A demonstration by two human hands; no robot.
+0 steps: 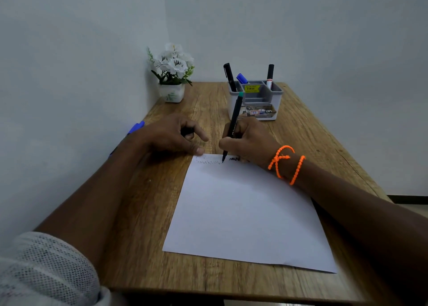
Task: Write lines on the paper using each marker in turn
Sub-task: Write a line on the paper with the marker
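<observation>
A white sheet of paper [245, 213] lies on the wooden table [143, 213]. My right hand [250, 141] grips a black marker [233, 125] with a green end, tip down on the paper's top edge beside zigzag lines [209, 161]. My left hand [171, 136] rests at the paper's top left corner, thumb pressing the edge, fingers curled round a small black cap [187, 131]. A grey organizer [257, 102] behind holds two black markers [229, 76] and a blue marker [242, 78].
A blue marker [136, 127] lies on the table by the left wall, partly hidden by my left wrist. A white pot of white flowers [172, 74] stands in the back left corner. An orange bead bracelet [286, 164] circles my right wrist.
</observation>
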